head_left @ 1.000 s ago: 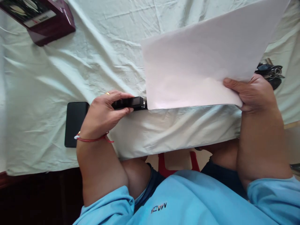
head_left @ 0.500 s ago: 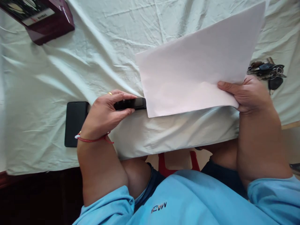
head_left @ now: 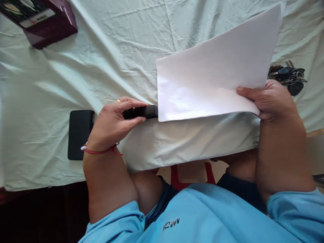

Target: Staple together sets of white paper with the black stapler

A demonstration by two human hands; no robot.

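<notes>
My left hand [head_left: 111, 120] grips a small black stapler [head_left: 151, 111] between thumb and fingers, low over the cloth. The stapler's front end meets the left edge of a thin stack of white paper sheets [head_left: 210, 72], near its lower corner; whether the edge lies inside the jaws I cannot tell. My right hand [head_left: 274, 99] holds the sheets at their lower right, thumb on top and fingers hidden underneath. The stack is tilted, and its near edge curves up by the right thumb.
A pale, wrinkled cloth [head_left: 118, 57] covers the table. A black phone [head_left: 80, 135] lies left of my left wrist. A dark maroon box [head_left: 54, 25] stands at the upper left. A bunch of keys [head_left: 291, 76] lies just beyond my right hand. A red stool [head_left: 177, 179] shows below the table edge.
The paper's left edge has shifted right and its lower left corner has risen slightly, now standing level with the stapler's front. My left hand keeps its place and grip.
</notes>
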